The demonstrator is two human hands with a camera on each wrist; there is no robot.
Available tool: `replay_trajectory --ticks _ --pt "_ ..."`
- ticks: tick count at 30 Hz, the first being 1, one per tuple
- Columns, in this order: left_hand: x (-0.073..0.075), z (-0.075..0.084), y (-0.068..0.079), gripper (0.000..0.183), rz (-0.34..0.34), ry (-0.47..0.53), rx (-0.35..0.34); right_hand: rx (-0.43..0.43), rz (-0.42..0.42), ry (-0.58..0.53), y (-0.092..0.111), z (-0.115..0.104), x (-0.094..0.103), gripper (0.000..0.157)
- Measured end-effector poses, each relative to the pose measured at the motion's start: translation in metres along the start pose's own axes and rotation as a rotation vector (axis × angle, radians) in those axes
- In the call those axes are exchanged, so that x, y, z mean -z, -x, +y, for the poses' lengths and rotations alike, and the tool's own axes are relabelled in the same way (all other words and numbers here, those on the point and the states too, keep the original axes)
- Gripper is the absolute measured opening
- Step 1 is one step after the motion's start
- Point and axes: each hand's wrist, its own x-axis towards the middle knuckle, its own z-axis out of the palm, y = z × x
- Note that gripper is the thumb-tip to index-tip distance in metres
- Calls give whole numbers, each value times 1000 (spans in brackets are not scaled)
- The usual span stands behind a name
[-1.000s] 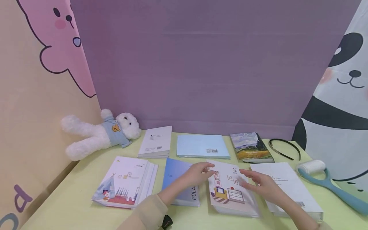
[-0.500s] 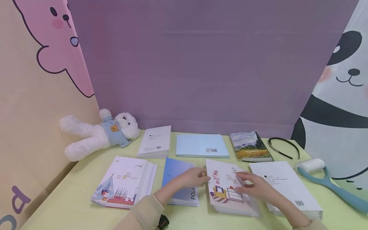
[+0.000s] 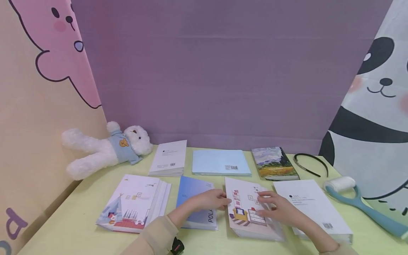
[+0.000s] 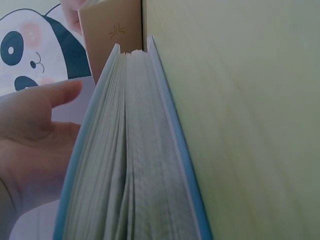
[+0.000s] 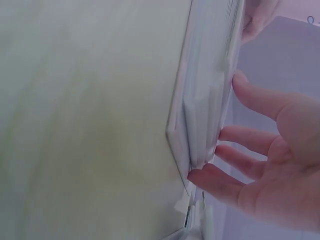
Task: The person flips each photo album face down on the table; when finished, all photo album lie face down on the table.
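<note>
A white book (image 3: 239,191) with a cartoon room on its cover lies at the front of the table. My left hand (image 3: 210,200) reaches across the blue gradient book (image 3: 192,219), fingertips at the white book's left edge. From the other side, my right hand (image 3: 277,209) has its fingertips over the right part of the cover. In the right wrist view, the thumb (image 5: 257,97) lies against the cover and the gently bent fingers meet the page edges. The blue book's page block (image 4: 130,150) fills the middle of the left wrist view, partly hiding the left hand (image 4: 30,130).
To the left lies a tent-picture book (image 3: 127,198); to the right, a thick white book (image 3: 313,203). Behind stand a grey-white book (image 3: 169,156), a pale blue one (image 3: 220,161), a painting-cover book (image 3: 274,163), a headband (image 3: 312,159), lint roller (image 3: 363,203) and plush bear (image 3: 108,150).
Both hands have come lower and closer to the white cartoon book; the left fingertips moved from over its cover to its left edge. The right fingers have settled onto its right side.
</note>
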Motion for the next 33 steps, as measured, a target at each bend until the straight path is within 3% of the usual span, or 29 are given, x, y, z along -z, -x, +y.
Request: replay_trajectory --ticks 3,10,21,26,33 --pt "1 -2 0 36 -40 77 19 -12 -9 -7 -3 1 -1 60" --pt "0 -2 2 33 -83 128 26 -2 -37 -31 -5 6 -5 58" --pt "3 2 4 31 -15 166 26 57 -2 -8 -8 0 -5 57" --pt "5 5 5 31 12 245 15 62 36 14 -13 -1 -5 55" --pt "8 5 5 34 45 365 1 29 59 -47 -18 -6 -6 54"
